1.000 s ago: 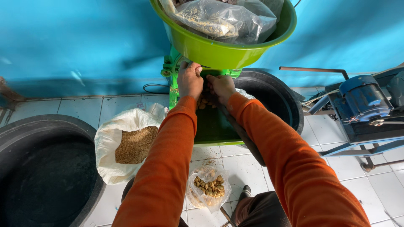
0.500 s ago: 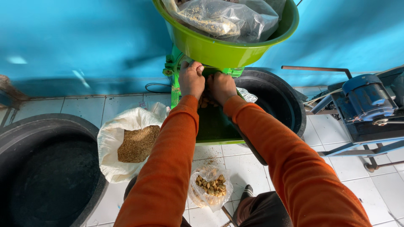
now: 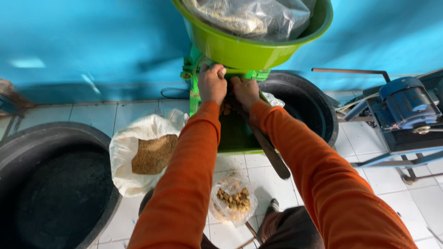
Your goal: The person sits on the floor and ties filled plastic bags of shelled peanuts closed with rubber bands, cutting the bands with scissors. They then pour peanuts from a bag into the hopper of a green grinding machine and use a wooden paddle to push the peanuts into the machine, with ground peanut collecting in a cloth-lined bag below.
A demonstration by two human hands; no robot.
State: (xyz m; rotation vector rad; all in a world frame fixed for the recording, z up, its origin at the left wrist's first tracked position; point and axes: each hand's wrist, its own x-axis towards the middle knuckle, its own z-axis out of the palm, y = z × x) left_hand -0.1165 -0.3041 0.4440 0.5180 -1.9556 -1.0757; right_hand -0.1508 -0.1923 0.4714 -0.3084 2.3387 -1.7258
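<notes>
We hold both hands under the green hopper [image 3: 240, 48] on the machine [image 3: 230, 133]; left hand [image 3: 212, 83] curled, grip contents unclear; right hand [image 3: 245, 91] likewise; white sack [image 3: 138, 147] left; nut bag [image 3: 233, 200] on floor.

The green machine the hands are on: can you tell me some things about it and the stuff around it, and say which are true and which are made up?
1. Both hands, left hand and right hand, are up under the green bowl. True.
2. The green bowl is empty. False: a clear plastic bag lies in it.
3. The white sack on the floor holds brown grainy stuff. True.
4. The person wears blue sleeves. False: the sleeves are orange.
5. A small clear bag of light brown lumps sits on the tiled floor. True.
</notes>
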